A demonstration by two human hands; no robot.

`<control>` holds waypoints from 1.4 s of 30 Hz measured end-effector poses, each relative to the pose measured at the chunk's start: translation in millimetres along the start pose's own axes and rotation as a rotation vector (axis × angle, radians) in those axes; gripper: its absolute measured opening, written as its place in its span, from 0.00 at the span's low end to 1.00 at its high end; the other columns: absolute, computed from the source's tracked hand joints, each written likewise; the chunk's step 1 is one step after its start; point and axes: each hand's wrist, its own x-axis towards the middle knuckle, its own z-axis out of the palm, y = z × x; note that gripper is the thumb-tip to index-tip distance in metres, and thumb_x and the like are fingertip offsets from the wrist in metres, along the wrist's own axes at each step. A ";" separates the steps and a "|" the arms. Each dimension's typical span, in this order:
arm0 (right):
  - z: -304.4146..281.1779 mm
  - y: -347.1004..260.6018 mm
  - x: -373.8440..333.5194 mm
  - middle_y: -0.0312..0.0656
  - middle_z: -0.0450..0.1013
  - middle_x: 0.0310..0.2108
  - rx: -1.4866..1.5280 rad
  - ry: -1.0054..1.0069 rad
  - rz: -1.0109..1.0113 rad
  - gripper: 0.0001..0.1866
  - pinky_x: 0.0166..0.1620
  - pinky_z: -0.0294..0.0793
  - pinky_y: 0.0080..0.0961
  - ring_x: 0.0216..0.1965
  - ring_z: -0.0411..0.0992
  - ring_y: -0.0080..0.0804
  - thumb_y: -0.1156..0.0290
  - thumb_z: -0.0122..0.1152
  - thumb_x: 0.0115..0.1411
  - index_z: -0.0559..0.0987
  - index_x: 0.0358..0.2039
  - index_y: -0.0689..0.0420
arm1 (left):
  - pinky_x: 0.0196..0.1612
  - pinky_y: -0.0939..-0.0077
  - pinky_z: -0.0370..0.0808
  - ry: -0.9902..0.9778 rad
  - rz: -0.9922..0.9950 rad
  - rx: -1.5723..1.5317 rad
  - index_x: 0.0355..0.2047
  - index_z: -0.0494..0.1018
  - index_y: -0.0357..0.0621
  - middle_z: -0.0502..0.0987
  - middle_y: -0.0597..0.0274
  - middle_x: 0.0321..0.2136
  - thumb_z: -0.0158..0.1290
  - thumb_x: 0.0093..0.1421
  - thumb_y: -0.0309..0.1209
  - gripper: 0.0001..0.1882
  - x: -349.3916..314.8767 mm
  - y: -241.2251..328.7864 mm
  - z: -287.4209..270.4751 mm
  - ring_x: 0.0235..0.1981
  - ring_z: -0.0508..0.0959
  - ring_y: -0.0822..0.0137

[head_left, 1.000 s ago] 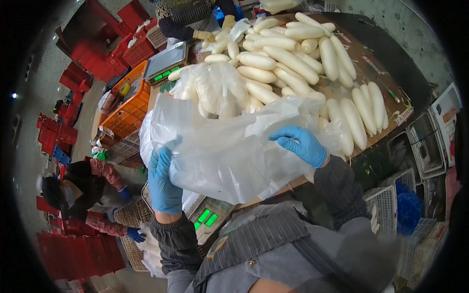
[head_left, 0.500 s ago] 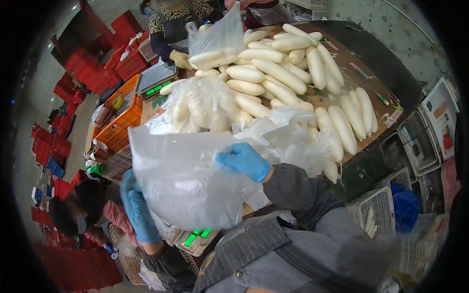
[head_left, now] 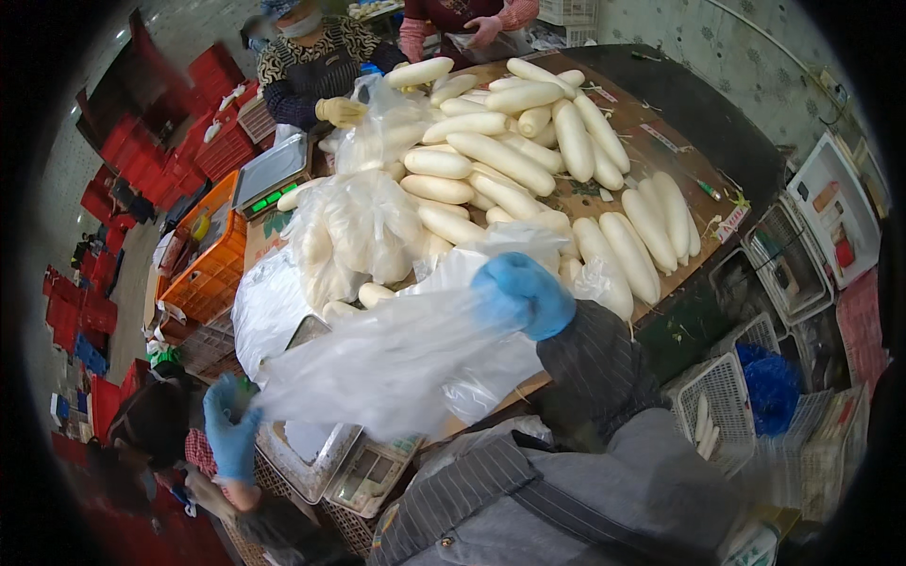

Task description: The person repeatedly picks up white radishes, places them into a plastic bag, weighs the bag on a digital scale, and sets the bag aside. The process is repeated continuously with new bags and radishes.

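Note:
A clear plastic bag [head_left: 377, 363] is stretched between my two blue-gloved hands, smeared by motion. My right hand [head_left: 530, 294] is closed in a fist round its right end. At the bag's lower left corner, my left hand [head_left: 232, 429] pinches the edge between thumb and fingers. Beyond the bag lies a heap of white daikon radishes [head_left: 500, 160] on the table. A filled bag of radishes [head_left: 354, 226] rests just past the stretched one, and more loose plastic bags [head_left: 510, 245] lie near my right hand.
A scale [head_left: 363, 476] stands at the near table edge, another [head_left: 271, 174] at the far left. An orange crate [head_left: 203, 274] is on the left; white baskets [head_left: 727, 406] stand on the right. Across the table, a person's yellow-gloved hand [head_left: 340, 111] is beside a bag of radishes.
The bag has gone from hanging broad and flat to being pulled long and narrow. My right hand moved right and closed into a fist; my left moved left and down.

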 end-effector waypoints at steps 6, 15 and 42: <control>56.5 -3.6 43.5 0.31 0.71 0.20 -0.636 -0.309 0.180 0.11 0.26 0.67 0.14 0.23 0.68 0.15 0.64 0.64 0.57 0.78 0.27 0.59 | 0.66 0.59 0.46 -0.200 0.688 0.332 0.64 0.54 0.48 0.62 0.49 0.60 0.66 0.42 0.29 0.49 -14.2 162.3 141.1 0.65 0.56 0.52; -132.4 -135.5 47.6 0.41 0.74 0.45 -0.904 0.335 -0.008 0.16 0.51 0.69 0.23 0.45 0.71 0.27 0.63 0.57 0.60 0.76 0.45 0.57 | 0.41 0.80 0.69 -0.111 -0.129 -0.260 0.39 0.71 0.36 0.74 0.64 0.33 0.54 0.55 0.33 0.15 -7.1 113.2 51.7 0.35 0.73 0.72; -171.5 -98.8 20.5 0.46 0.72 0.49 -0.210 0.324 0.130 0.32 0.53 0.72 0.31 0.49 0.72 0.35 0.59 0.61 0.55 0.67 0.56 0.64 | 0.53 0.77 0.68 0.126 -0.061 -0.879 0.60 0.59 0.38 0.70 0.54 0.54 0.44 0.65 0.34 0.25 -10.9 72.5 -9.2 0.51 0.72 0.65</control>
